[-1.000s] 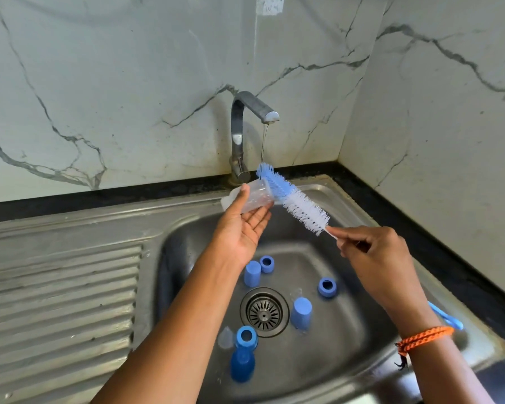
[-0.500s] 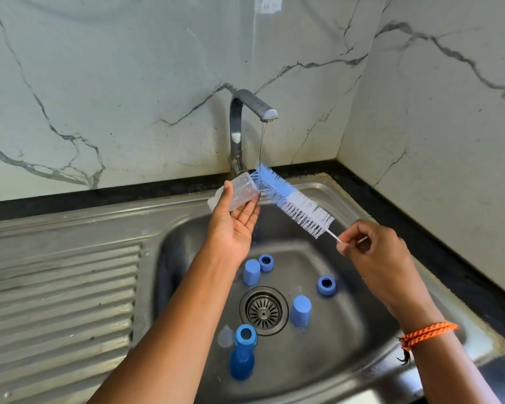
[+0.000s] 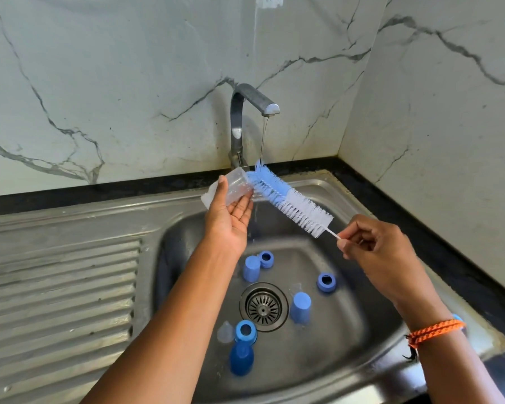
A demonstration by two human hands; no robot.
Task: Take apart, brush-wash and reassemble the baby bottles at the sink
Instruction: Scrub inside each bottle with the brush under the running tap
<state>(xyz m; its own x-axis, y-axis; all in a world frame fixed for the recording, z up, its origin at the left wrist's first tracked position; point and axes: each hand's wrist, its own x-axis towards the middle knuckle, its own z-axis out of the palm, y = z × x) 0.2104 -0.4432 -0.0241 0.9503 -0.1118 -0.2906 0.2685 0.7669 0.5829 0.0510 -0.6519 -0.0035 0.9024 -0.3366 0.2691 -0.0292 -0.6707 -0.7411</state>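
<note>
- While a thin stream runs from the tap (image 3: pixel 254 103), the left hand (image 3: pixel 231 217) cradles a clear bottle (image 3: pixel 231 186) over the sink (image 3: pixel 347 330), thumb across its wall and fingers curled beneath
- The right hand (image 3: pixel 382 258) pinches the thin stem of the brush (image 3: pixel 292 204), whose blue tip sits at the bottle's mouth; whether it is inside cannot be told
- Bottle looks light, thin-walled and wet, so likely slippery: a grip round the mid-body, not the rim, should steady it against the push of the bristles
- Brush appears springy, its wire stem apt to flex; a hold nearer the bristles would likely give more control
- Below, near the drain (image 3: pixel 264 307), lie blue caps (image 3: pixel 300 307) and rings (image 3: pixel 326 281), a clear teat (image 3: pixel 225 331) and a blue bottle (image 3: pixel 242 358), all apart, awaiting reassembly
</note>
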